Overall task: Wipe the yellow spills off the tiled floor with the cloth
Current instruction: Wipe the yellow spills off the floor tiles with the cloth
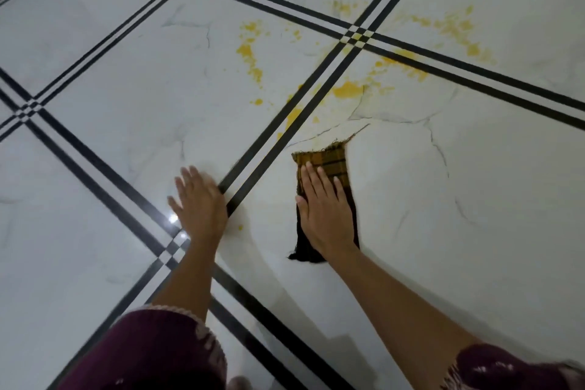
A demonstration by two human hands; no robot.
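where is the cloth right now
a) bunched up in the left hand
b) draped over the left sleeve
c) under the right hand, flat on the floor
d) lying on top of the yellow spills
c: the right hand lies flat on the cloth, pressing it to the tiled floor, while the left hand rests bare on the floor and the yellow spills lie beyond the cloth's far edge.

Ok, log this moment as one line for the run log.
right hand flat on cloth | left hand flat on floor | yellow spills ahead, unwiped
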